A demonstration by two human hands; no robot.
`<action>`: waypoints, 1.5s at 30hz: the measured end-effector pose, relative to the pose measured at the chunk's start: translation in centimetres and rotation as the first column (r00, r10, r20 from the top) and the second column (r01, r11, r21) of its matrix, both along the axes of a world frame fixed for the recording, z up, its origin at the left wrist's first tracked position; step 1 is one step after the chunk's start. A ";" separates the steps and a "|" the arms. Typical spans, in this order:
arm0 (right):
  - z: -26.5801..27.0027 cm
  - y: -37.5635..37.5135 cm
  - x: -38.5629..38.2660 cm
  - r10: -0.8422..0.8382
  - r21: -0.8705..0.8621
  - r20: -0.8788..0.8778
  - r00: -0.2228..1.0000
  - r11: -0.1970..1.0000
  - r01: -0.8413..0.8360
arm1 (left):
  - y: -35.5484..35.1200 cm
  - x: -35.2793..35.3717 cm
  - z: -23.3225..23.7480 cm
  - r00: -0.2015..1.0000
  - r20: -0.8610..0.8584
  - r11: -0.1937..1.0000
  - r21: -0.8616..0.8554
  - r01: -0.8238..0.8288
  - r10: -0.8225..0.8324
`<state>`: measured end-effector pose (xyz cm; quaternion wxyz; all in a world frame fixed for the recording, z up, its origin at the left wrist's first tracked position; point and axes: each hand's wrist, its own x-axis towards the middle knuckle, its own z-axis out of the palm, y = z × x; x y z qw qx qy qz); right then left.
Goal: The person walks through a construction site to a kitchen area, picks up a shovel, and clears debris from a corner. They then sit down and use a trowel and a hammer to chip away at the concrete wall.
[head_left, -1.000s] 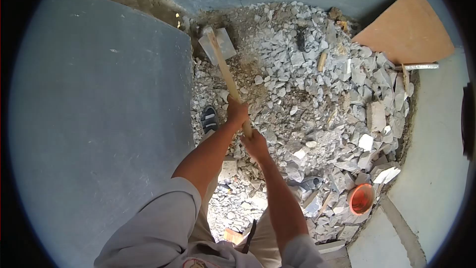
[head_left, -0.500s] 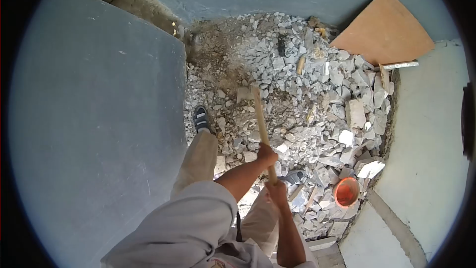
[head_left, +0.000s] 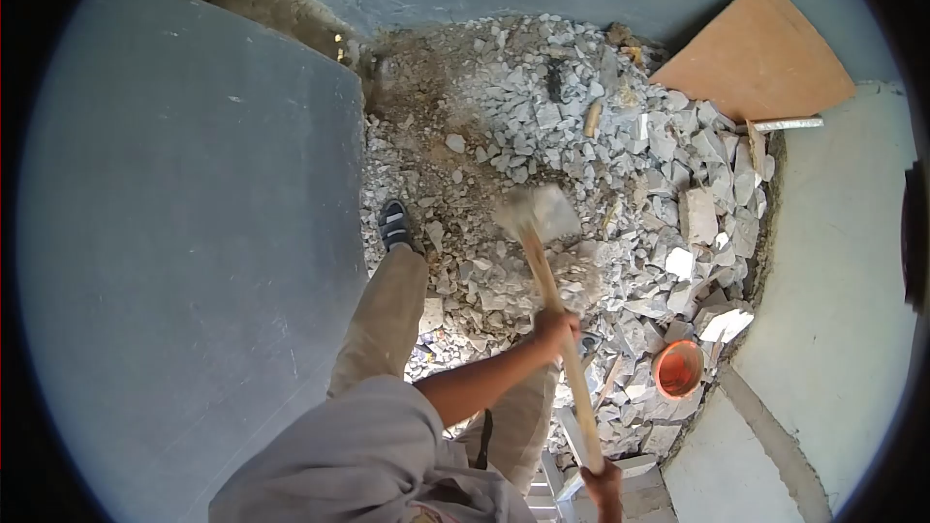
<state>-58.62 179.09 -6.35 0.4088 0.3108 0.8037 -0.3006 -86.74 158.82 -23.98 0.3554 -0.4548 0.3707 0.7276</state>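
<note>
A hoe with a long wooden handle [head_left: 544, 271] and a broad, blurred blade [head_left: 554, 211] is in both my hands over the rubble. My left hand [head_left: 557, 331] is closed around the middle of the handle. Lower down, my right hand [head_left: 603, 484] grips near the handle's end, close to the bottom of the view. Grey broken stone and loose dirt [head_left: 436, 160] lie under and around the blade. Whether the blade touches the rubble cannot be made out.
My left sandalled foot [head_left: 394, 226] stands on rubble beside a grey wall panel [head_left: 194, 184]. An orange bowl [head_left: 677, 369] sits among stones on the right. A brown board [head_left: 760, 58] leans at the back right. Pale wall [head_left: 843, 261] borders the right side.
The hoe's blade has swung to the right. My right hand has moved down toward the handle's end, and my left hand has shifted right and slightly down, so they are farther apart.
</note>
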 end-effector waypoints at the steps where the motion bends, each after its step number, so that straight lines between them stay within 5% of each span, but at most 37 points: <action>1: -0.7 -3.4 -3.5 -0.179 -0.132 0.022 0.984 0.975 0.180 | -2.7 -2.2 -0.7 0.997 -0.073 1.000 0.005 -0.016 0.017; 2: -4.9 -5.2 -3.5 0.012 -0.128 -0.010 1.000 0.992 -0.013 | -5.3 -5.3 -1.6 0.991 -0.130 0.990 -0.143 0.002 -0.021; 3: -5.6 -9.2 -8.7 0.020 -0.225 -0.116 0.993 0.973 -0.045 | -8.1 -8.5 -3.0 0.956 -0.281 0.976 -0.169 -0.141 0.089; 5: -8.5 -16.6 -17.7 -0.042 -0.335 -0.187 0.981 0.942 -0.023 | -13.5 -14.9 -5.2 0.921 -0.383 0.896 -0.429 -0.114 -0.067; 6: -12.7 -19.3 -20.2 0.159 -0.204 -0.334 0.929 0.950 -0.236 | -14.9 -17.2 -4.8 0.933 -0.282 0.812 -0.584 0.017 -0.222; 8: -18.4 -25.2 -28.5 0.051 -0.260 -0.290 0.956 0.957 -0.130 | -16.8 -18.0 -6.2 0.881 -0.087 0.578 -0.784 0.228 -0.466; 9: -20.3 -26.9 -32.3 -0.073 -0.341 -0.449 0.890 0.935 -0.095 | -17.4 -17.7 -9.1 0.827 -0.018 0.457 -0.840 0.293 -0.562; 10: -23.2 -28.1 -35.5 -0.088 -0.369 -0.473 0.877 0.924 -0.106 | -17.8 -17.8 -11.0 0.763 0.057 0.327 -0.881 0.342 -0.644; 13: -29.5 -29.8 -33.9 -0.188 -0.427 -0.425 0.885 0.904 -0.014 | -17.4 -18.3 -9.8 0.765 0.266 0.431 -0.697 0.573 -0.587; 16: -27.1 -26.8 -28.3 -0.211 -0.453 -0.240 0.948 0.888 0.082 | -14.5 -11.2 -12.1 0.659 0.253 0.286 -0.750 0.596 -0.708; 18: -25.8 -23.8 -23.2 -0.231 -0.433 -0.192 0.954 0.892 0.129 | -11.5 -6.5 -12.1 0.642 0.272 0.370 -0.631 0.681 -0.717; 21: -17.8 -18.7 -21.4 -0.465 -0.465 -0.005 0.885 0.785 0.409 | -5.7 -4.1 -7.3 0.533 0.207 0.321 -0.605 0.728 -0.820; 25: -8.9 -10.8 -20.1 -0.566 -0.475 0.047 0.823 0.712 0.517 | 0.5 -2.1 -2.9 0.737 0.111 0.542 -0.607 0.581 -0.666; 26: -5.4 -9.0 -19.3 -0.409 -0.440 0.035 0.912 0.813 0.381 | 0.5 -2.1 -2.8 0.830 0.057 0.723 -0.461 0.515 -0.555; 27: -4.4 -6.8 -15.5 0.068 -0.327 -0.399 0.914 0.921 -0.211 | 0.2 -2.1 -3.2 0.904 0.030 0.862 -0.290 0.416 -0.427; 28: -3.8 -4.3 -11.3 0.645 0.107 -0.547 0.534 0.686 -0.720 | 0.0 -1.8 -3.8 0.957 0.036 0.951 -0.103 0.290 -0.288; 29: -0.7 -3.8 -9.2 0.414 -0.054 -0.346 0.842 0.887 -0.459 | 0.3 -1.1 -4.7 0.965 0.119 0.966 -0.083 0.244 -0.233; 30: 2.5 -3.4 -7.2 0.071 -0.074 -0.144 0.987 0.994 -0.082 | 0.9 0.5 -5.5 0.964 0.201 0.979 -0.066 0.191 -0.175; 32: 4.4 -2.2 -4.3 0.066 -0.018 0.053 0.996 0.998 -0.066 | 1.7 4.7 -4.4 0.972 0.210 0.992 -0.051 0.115 -0.102; 34: 2.5 -2.0 0.0 0.009 -0.206 -0.012 1.000 0.978 -0.012 | 1.2 6.0 -3.1 0.988 0.119 0.991 -0.080 0.106 -0.096; 37: -2.0 -5.3 -0.8 0.035 -0.147 0.106 0.994 0.989 -0.020 | -3.6 3.9 -4.6 0.987 0.121 0.969 -0.210 0.131 -0.107; 38: -4.0 -7.1 -2.8 0.046 -0.200 0.056 0.997 0.979 -0.034 | -6.1 1.9 -5.3 0.997 0.006 0.963 -0.256 0.078 -0.079; 41: -7.4 -14.6 -16.0 0.024 -0.308 0.035 0.999 0.951 -0.013 | -15.1 -8.2 -7.6 0.968 -0.123 0.882 -0.449 0.143 -0.220; 43: -12.7 -18.4 -23.1 0.071 -0.360 -0.254 0.965 0.919 -0.162 | -19.9 -16.4 -8.1 0.977 -0.203 0.800 -0.595 -0.075 -0.059; 45: -17.3 -21.9 -31.9 0.100 -0.388 -0.126 0.987 0.911 -0.142 | -23.7 -23.1 -10.6 0.929 -0.358 0.825 -0.496 -0.272 0.092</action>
